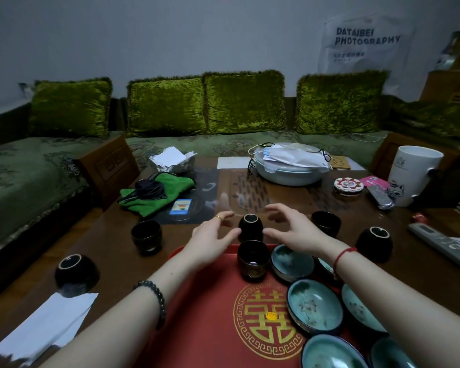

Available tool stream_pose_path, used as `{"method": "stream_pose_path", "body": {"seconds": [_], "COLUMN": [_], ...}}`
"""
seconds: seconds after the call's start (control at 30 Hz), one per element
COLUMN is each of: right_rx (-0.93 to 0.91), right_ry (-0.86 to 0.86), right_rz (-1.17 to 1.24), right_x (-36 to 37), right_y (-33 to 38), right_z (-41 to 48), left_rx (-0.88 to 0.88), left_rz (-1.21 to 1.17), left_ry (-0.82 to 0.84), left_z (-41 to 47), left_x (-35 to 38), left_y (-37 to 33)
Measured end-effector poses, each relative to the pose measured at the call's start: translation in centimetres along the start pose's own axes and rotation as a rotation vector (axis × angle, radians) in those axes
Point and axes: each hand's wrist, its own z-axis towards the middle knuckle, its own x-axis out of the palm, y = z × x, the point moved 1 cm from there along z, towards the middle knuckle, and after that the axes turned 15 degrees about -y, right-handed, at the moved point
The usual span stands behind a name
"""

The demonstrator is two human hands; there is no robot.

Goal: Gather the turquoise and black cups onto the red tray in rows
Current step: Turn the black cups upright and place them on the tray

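Note:
A red tray [202,309] with a gold emblem lies at the near edge of the wooden table. Several turquoise cups [314,306] stand along its right side, and one upright black cup [253,260] stands at its far edge. Just beyond the tray an upside-down black cup [250,226] sits on the table between my hands. My left hand [213,240] and my right hand [290,229] flank it with fingers spread and relaxed; the thumbs are close to its sides, and contact is unclear. Other black cups [146,236] [76,272] [326,223] [374,243] stand scattered on the table.
A white paper [45,325] lies at the near left. A green cloth with black cords [154,193] lies at the back left, a pale lidded dish with masks [290,166] at the back, a white mug [412,173] and remotes [441,241] on the right.

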Motion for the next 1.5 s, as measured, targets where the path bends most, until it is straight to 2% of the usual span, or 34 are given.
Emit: {"method": "stream_pose_path", "body": {"seconds": [0.47, 0.67, 0.9, 1.03, 1.2, 1.4, 1.5], "right_rx": [0.085, 0.056, -0.030, -0.058, -0.038, -0.049, 0.026], "right_ry": [0.188, 0.146, -0.040, -0.101, -0.088, -0.051, -0.002], "right_rz": [-0.078, -0.085, 0.113, 0.288, 0.417, 0.418, 0.569], "right_x": [4.5, 5.0, 2.7, 0.3, -2.3, -4.5, -4.9], "right_y": [-3.2, -3.9, -2.3, 0.2, 3.5, 6.4, 7.1], "right_z": [4.3, 4.7, 4.4, 3.5, 1.0, -3.1, -5.5], "left_rx": [-0.006, -0.006, 0.001, 0.010, -0.017, -0.066, -0.058], "left_rz": [0.129, 0.088, -0.148, -0.373, -0.547, -0.616, -0.614], "left_ry": [0.124, 0.110, -0.010, 0.001, 0.049, 0.114, 0.128], "left_z": [3.7, 3.9, 4.1, 3.6, 1.4, -2.5, -4.5], "left_x": [4.3, 4.6, 2.9, 0.9, -1.4, -3.0, -3.7], "left_y": [2.4, 2.7, 1.3, -0.7, -3.1, -4.4, -5.0]}}
